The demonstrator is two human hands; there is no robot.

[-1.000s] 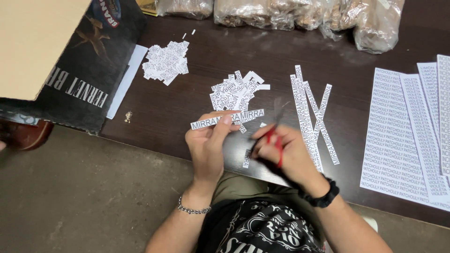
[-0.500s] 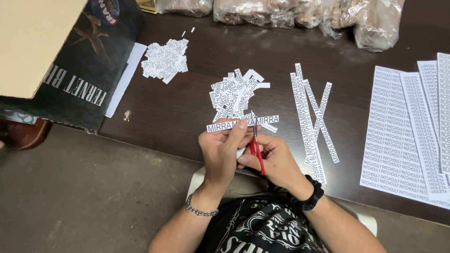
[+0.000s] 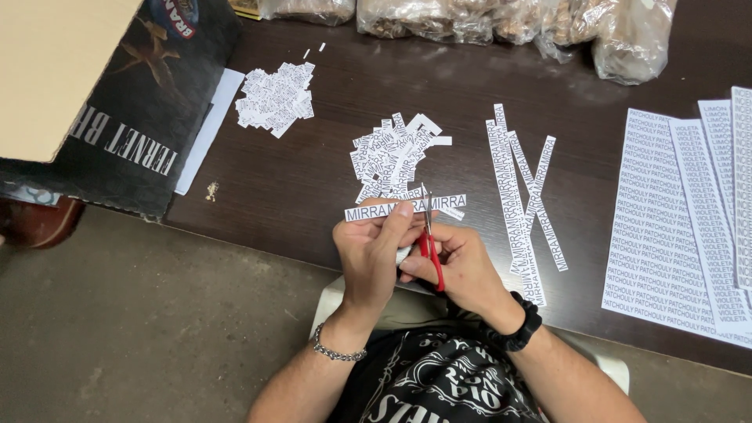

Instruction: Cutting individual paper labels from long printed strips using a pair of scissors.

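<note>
My left hand (image 3: 374, 258) pinches a narrow white paper strip (image 3: 368, 211) printed with repeated words, held level over the table's near edge. My right hand (image 3: 462, 266) grips red-handled scissors (image 3: 429, 247), blades pointing up and meeting the strip near its middle. Just beyond the strip lies a pile of small cut paper labels (image 3: 395, 153). A second pile of cut labels (image 3: 276, 95) rests further back to the left.
Several long uncut printed strips (image 3: 521, 188) lie to the right, and printed sheets (image 3: 674, 227) cover the table's right side. A dark cardboard box (image 3: 117, 117) sits at the left. Clear plastic bags (image 3: 486, 19) line the back of the dark table (image 3: 258, 188).
My hands rose slightly toward the table and came together. The scissors turned from slanted to upright, their blades now at the strip, which shifted a little to the right.
</note>
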